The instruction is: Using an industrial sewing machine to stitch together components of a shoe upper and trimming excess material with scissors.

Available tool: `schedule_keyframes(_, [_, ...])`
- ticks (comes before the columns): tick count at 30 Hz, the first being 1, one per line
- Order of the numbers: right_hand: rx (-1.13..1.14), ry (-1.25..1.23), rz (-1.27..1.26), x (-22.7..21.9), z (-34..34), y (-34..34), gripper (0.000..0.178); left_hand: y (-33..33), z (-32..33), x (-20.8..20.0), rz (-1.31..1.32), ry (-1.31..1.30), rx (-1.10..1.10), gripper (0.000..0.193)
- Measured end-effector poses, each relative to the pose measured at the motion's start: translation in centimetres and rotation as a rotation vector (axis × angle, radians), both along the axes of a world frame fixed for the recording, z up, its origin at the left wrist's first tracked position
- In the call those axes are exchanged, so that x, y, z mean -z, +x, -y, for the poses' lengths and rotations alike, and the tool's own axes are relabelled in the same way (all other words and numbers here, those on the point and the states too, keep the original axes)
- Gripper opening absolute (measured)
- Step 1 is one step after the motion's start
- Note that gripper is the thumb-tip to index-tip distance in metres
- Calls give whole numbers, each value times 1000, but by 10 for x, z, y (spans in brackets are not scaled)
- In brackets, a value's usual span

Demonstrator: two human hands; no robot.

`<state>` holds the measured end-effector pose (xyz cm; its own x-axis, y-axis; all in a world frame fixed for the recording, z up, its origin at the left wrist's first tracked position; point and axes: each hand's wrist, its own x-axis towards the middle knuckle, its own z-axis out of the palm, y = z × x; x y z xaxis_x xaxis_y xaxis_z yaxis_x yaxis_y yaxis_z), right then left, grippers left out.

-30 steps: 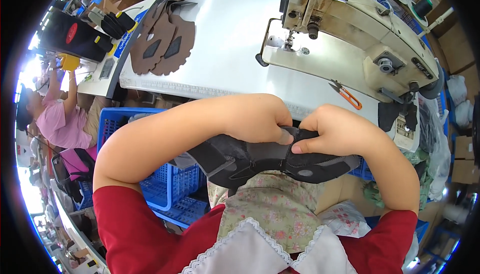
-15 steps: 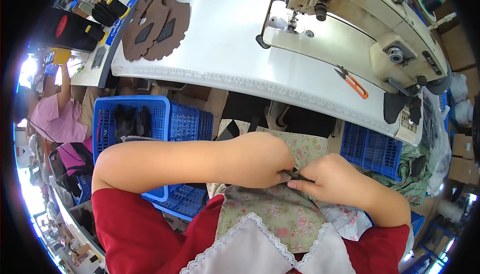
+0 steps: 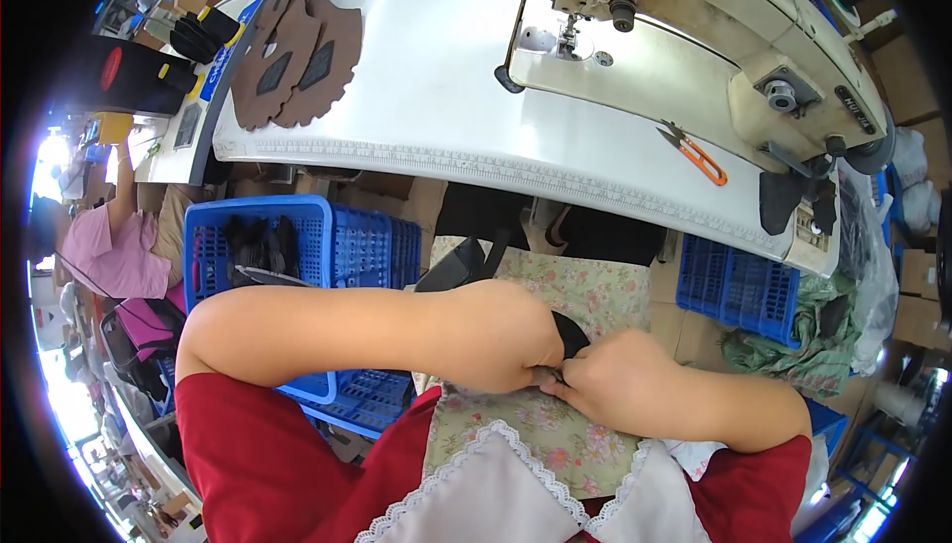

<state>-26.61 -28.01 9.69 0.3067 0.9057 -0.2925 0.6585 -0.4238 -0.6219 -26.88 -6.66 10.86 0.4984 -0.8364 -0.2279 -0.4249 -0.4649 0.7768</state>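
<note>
In front of my lap, my left hand and my right hand meet with fingertips pinched close together. Between them is a black piece of flexible material, mostly covered by my fingers. Another dark part with a strap-like strip shows beyond my left forearm; whether it belongs to the same piece I cannot tell. Beneath both hands lies a floral apron.
Ahead stands a white sewing table with a sewing machine, orange-handled thread snips and brown cut pieces. Blue crates are at left, another blue crate at right. A person in pink sits far left.
Both hands have come slightly nearer to me, still pinched together. More of the black material now shows between them, and the dark part beyond my left forearm shows larger.
</note>
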Motion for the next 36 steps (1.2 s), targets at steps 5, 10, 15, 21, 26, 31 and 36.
schedule_keyframes(5, [172, -156, -642, -1, -2, 45, 48, 20, -8, -2, -264, 53, -62, 23])
schedule_keyframes(10, [159, -114, -516, -14, -1, 50, 46, 27, -15, 8, -417, -61, -132, 23])
schedule_keyframes(15, [96, -120, -411, -14, -3, 50, 43, 29, -12, 6, -438, -70, -92, 23])
schedule_keyframes(21, [48, -86, -241, -6, -8, 37, 39, 29, -14, 3, -332, -43, -46, 22])
schedule_keyframes(26, [133, -88, -412, 0, -5, 46, 44, 36, -16, 1, -376, -80, -111, 20])
schedule_keyframes(31, [463, 162, -849, -6, 30, 85, 41, 48, -33, 13, -510, -76, -346, 24])
schedule_keyframes(36, [419, 305, -698, -4, 60, 76, 61, 55, -44, 21, -510, -80, -424, 24])
